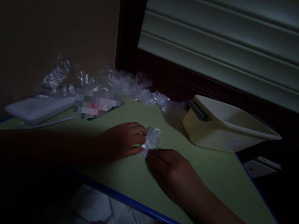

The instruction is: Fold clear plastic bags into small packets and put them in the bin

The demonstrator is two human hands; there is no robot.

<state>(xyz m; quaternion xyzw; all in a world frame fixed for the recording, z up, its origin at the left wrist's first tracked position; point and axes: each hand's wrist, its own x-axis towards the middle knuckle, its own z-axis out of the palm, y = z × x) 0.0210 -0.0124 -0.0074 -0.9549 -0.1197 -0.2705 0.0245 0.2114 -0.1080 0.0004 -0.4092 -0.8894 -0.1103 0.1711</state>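
In the dim light a small clear plastic packet lies on the pale green table, between my two hands. My left hand comes in from the left, its fingers bent and its fingertips gripping the packet's left edge. My right hand reaches from the lower right, with its fingers pressed together on the packet's bottom end. What is inside the packet is too dark to make out.
The table has a blue edge. At its right stands a cream plastic bin with a dark handle. Crumpled clear plastic lines the back. A white flat object lies left. White boxes are beyond the right edge.
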